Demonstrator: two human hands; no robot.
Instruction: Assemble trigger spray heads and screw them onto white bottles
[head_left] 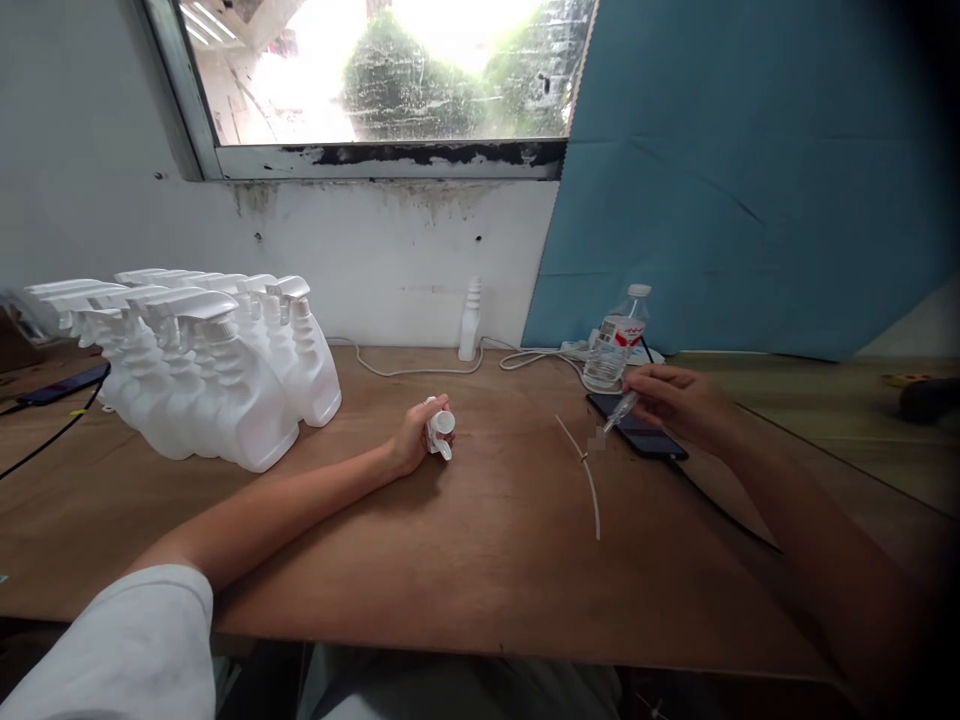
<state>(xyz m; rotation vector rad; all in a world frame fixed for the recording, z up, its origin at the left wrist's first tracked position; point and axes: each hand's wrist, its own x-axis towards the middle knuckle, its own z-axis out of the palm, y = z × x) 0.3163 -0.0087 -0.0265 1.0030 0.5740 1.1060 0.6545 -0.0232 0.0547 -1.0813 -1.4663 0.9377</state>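
My left hand [411,438] is closed around a white trigger spray head [441,428], just above the middle of the table. The round cap of the spray head faces me and its lever points down. Over on the right, my right hand [679,400] pinches a small clear plastic piece [621,410] whose exact kind I cannot make out. It hangs above a dark phone [643,432]. A thin whitish tube [587,475] lies curved on the wood between my hands, with a small dark mark partway along it.
Several white spray bottles [259,400] stand packed together on the left. By the wall are a slim white bottle [470,320], a white cable [420,372] and a clear water bottle [613,345]. A black cable [724,515] runs from the phone across the table [480,570].
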